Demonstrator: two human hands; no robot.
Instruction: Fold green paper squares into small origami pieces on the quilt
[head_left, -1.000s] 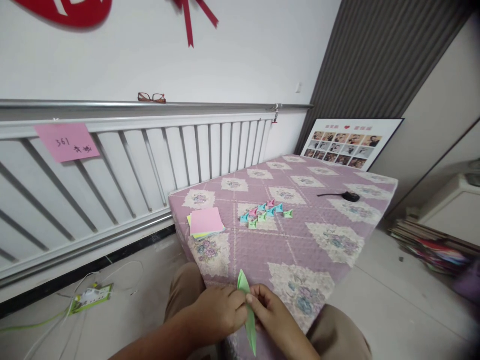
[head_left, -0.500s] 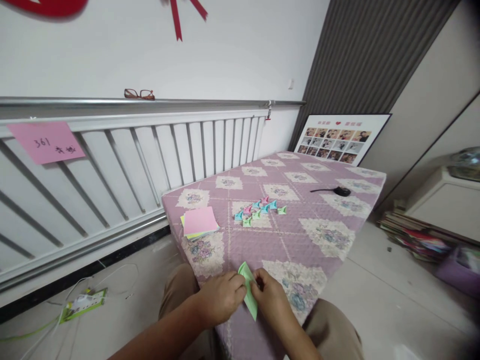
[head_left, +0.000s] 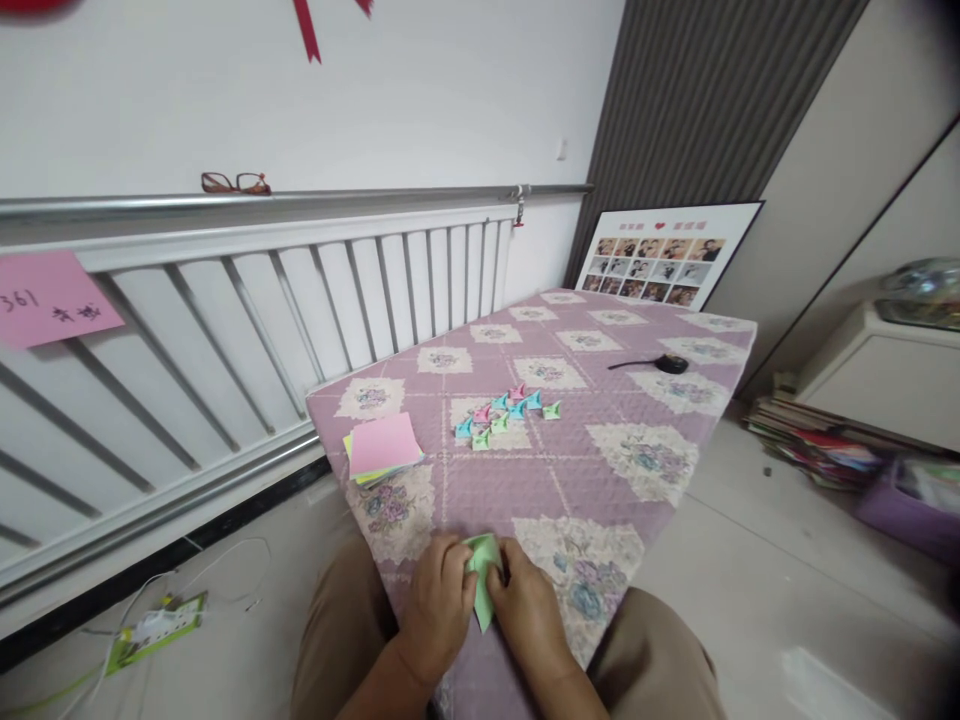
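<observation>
A partly folded piece of light green paper is held between both hands just above the near end of the table. My left hand pinches its left edge, thumb on top. From the right, my right hand grips the opposite edge with its thumb pressed on the paper. The undersides of the sheet are hidden by the fingers. Beyond the hands, several small folded paper pieces in pink, blue and green stand grouped on the cloth. To their left lies a stack of square paper, pink on top with yellow beneath.
A purple flowered cloth covers the table. A black round object with a thin strap lies at the far right. A white radiator runs along the left, with glasses on its pipe. A power strip sits on the floor.
The green paper has turned and looks shorter, with its top edge spread wider. My left hand has swung more upright beside it. The whole view has shifted slightly.
</observation>
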